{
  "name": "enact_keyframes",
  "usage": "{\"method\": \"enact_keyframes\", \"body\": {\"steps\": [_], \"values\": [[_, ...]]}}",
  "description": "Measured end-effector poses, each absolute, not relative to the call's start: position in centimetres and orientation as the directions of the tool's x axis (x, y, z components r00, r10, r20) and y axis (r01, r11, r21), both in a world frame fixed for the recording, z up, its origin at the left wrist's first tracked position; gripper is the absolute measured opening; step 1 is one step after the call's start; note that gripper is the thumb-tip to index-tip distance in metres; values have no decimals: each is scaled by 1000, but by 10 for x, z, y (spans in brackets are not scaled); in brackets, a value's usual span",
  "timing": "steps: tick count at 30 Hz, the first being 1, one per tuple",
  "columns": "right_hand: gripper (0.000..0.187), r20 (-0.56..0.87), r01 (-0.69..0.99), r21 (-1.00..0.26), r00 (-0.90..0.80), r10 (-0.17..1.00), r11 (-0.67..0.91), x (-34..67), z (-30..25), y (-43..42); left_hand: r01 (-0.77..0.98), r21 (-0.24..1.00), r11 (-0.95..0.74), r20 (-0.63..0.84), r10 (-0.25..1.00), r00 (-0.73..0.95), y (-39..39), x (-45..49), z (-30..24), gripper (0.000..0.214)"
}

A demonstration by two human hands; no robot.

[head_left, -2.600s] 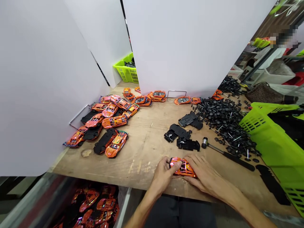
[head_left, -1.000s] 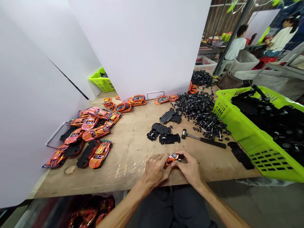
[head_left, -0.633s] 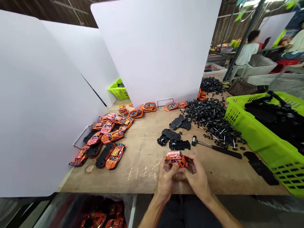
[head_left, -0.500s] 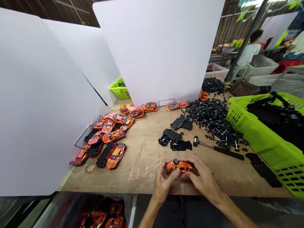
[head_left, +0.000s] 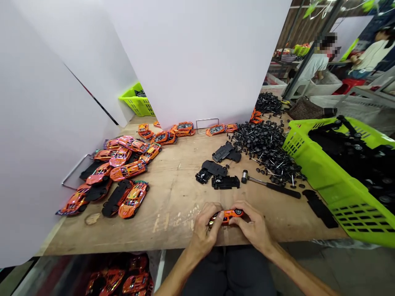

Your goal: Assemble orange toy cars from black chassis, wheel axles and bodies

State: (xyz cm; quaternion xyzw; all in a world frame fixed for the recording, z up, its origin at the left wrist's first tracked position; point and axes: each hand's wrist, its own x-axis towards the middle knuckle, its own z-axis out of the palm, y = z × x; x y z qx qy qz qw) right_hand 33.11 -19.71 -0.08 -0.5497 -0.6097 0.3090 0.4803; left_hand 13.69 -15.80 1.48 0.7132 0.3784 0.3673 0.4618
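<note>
An orange toy car (head_left: pixel 227 216) is gripped between my two hands at the near edge of the wooden table, side up, with one wheel showing at its right end. My left hand (head_left: pixel 207 226) is closed round the car's left end, thumb along its side. My right hand (head_left: pixel 251 226) pinches the right end beside the wheel. Fingers cover both ends of the car. Beyond my hands lie several black car chassis (head_left: pixel 226 182) and a hammer (head_left: pixel 268 184) with a black handle.
Orange toy cars (head_left: pixel 128 169) are heaped on the left. A pile of black wheels on axles (head_left: pixel 265 144) lies at the back right, beside a green basket (head_left: pixel 324 185) of black parts. White panels (head_left: pixel 197 61) stand behind. Below the table edge is a container of orange car bodies (head_left: pixel 108 279).
The toy car has been turned in my hands: the wheel now shows at its right end instead of its left. The whole view has shifted slightly.
</note>
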Motion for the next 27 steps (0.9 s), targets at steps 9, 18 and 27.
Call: {"method": "enact_keyframes", "body": {"steps": [9,18,27], "values": [[30,3,323,-946,-34,999,14,345,32,-183,426,635,-644,254,695,672,-147,130,42,31],[50,-10,428,-904,-42,999,9,375,55,-158,525,803,-281,-93,812,577,-156,134,54,26],[36,347,959,-261,-13,938,110,457,18,-166,65,837,544,-485,681,549,-166,112,43,48]]}}
